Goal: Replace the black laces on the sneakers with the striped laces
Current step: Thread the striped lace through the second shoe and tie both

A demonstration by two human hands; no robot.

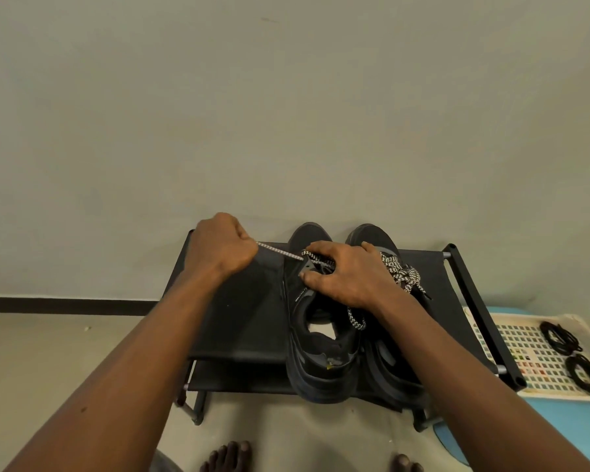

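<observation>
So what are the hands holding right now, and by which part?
The left hand grips the striped lace near its free end, stretched taut from the sneaker. The right hand clasps that sneaker over its eyelet area, thumb on the side.

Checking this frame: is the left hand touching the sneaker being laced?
Apart. The head view shows the left hand gripping the striped lace, pulled taut across a gap of bare shelf to the sneaker.
</observation>
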